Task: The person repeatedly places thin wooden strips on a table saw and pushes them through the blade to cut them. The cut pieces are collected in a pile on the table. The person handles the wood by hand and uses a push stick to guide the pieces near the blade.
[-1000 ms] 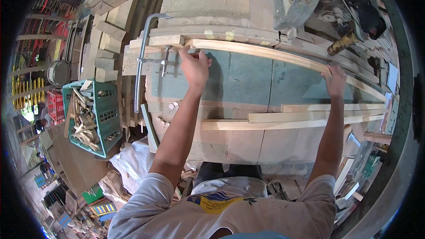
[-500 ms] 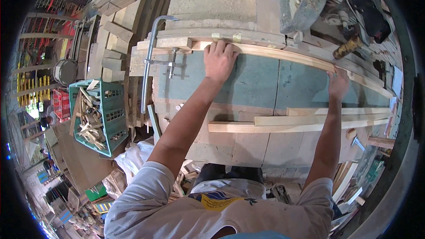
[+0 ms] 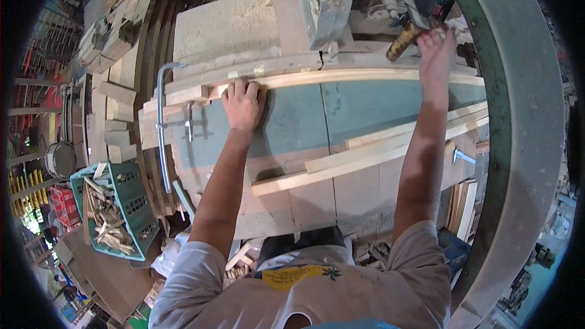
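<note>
Left hand (image 3: 244,105): fingers together, curled over the wooden strip (image 3: 341,75), gripping it near its left end!
Right hand (image 3: 436,55): out far right, beside a yellow-brown cylinder (image 3: 402,44); too blurred to tell whether its fingers close on anything.
Wooden strip: lying left to right along the far side of the workbench (image 3: 365,109).
F-clamp (image 3: 161,103): left, by a wooden block (image 3: 189,95).
Loose slats (image 3: 359,157): near side, right.

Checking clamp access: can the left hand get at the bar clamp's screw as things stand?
Probably yes: the left hand rests on the wooden strip, right of the clamp screw, with nothing visible blocking the gap, though it would likely have to leave the strip.
</note>
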`<state>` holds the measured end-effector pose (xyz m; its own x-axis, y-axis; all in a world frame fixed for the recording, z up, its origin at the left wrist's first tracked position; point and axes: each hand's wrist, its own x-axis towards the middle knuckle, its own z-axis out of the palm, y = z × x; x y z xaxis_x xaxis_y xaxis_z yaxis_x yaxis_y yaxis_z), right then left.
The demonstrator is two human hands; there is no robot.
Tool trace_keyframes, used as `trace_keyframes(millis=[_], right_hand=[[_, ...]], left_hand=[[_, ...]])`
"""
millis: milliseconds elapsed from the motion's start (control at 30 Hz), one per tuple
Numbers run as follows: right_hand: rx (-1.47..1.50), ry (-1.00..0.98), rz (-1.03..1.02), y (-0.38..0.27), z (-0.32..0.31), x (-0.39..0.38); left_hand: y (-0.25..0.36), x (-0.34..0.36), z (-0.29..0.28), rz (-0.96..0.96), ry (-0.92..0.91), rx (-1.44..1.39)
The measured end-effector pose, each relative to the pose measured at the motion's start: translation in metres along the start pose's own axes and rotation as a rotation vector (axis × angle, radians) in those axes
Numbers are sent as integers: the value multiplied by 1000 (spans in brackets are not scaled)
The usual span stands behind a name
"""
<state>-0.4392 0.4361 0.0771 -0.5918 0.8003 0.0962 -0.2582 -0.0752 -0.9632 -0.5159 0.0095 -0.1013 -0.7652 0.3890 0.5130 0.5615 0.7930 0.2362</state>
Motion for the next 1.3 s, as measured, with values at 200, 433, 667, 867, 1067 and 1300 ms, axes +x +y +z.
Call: trace_keyframes(millis=[200,433,667,867,1067,1300], right_hand=[[-48,-147,123,-34,44,15],[-81,-13,112,-38,65,18],[130,-193,71,9,21,21],[-30,-70,-153,22,24,5],[-177,-5,-234,29,-3,-40],[-294,183,-292,18,-25,-96]], left_hand=[[0,2,2,-17,27,-33],[-3,-1,-2,-33,-14,-21],[-4,0,0,-29,-17,-29],[-5,0,0,-39,-36,-44],[-8,-1,-1,-36,-33,-51],[-7,-2,-5,-52,-99,-32]])
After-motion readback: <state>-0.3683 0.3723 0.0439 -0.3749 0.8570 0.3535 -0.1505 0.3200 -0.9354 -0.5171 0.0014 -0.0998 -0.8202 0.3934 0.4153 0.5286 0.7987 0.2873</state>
